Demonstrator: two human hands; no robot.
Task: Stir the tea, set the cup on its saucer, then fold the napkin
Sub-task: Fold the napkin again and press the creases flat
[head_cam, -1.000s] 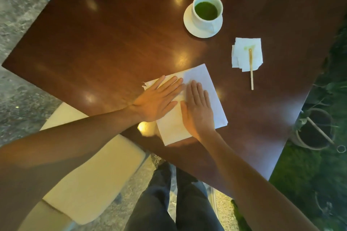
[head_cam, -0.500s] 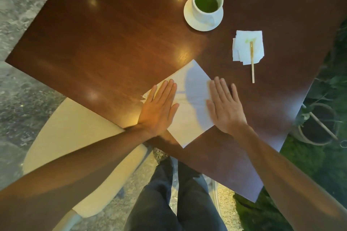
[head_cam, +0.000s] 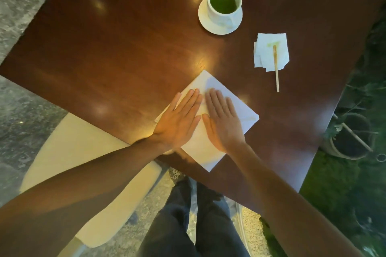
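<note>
A person is sitting at a dark wooden table and looking down at 2 hands. The left hand is lying flat on the white napkin, palm down, with its fingers spread out straight. The right hand is lying flat just beside it, also palm down with straight fingers. Neither hand is gripping anything — both are wide open and pressing on the paper. The thumbs are nearly touching in the middle.

The napkin is sitting near the table edge closest to the person, turned like a diamond, with 1 corner pointing away and 1 corner pointing toward the person's legs.

Farther back, the white cup is standing upright on its saucer — the tea inside is looking bright green. To the right of it, well apart from the hands, a thin wooden stir stick is lying across a small crumpled tissue that has a little green stain.
</note>
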